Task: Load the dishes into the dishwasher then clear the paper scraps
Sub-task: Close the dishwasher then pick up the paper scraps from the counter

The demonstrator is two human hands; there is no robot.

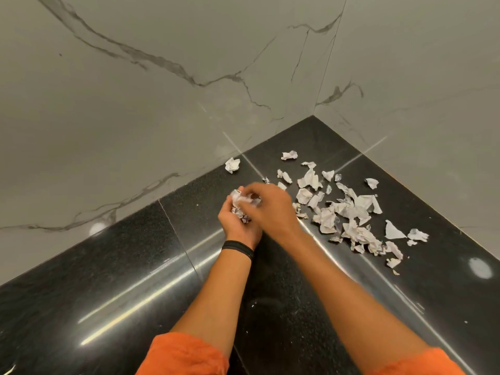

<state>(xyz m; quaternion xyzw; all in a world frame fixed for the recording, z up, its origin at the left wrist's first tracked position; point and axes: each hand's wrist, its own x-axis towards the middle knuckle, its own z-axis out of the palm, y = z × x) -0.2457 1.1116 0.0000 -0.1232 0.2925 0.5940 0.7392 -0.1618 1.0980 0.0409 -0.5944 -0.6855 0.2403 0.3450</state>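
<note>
1. The polished black table (108, 293) fills the lower view and runs into a corner under the grey veined wall (135, 90). No dishes and no dishwasher show here, so the loading half of the task cannot be checked. Since the work in hand is the paper, I judge the loading is probably finished.
2. The paper scraps (349, 212) lie mostly on the table to the right of the hands. Many torn and crumpled pieces are spread from near the corner down toward the front edge. This scatter looks like the bulk of what is left.
3. The left hand (238, 223), with a dark wristband (238, 246) below it, is cupped palm up above the table, its grip closed round gathered paper.
4. The right hand (273, 209) sits over the left, fingers bent down toward the paper. It is blurred, so I cannot tell whether its grip pinches a piece or only presses on the pile.
5. The wad (239, 203) in the left palm holds only a small share of the pieces, so the clearing seems to be at an early stage.
6. One lone ball (232, 165) rests by the wall, apart from the main scatter, and needs its own reach.
7. No bin is in view, so disposal is not yet done.
</note>
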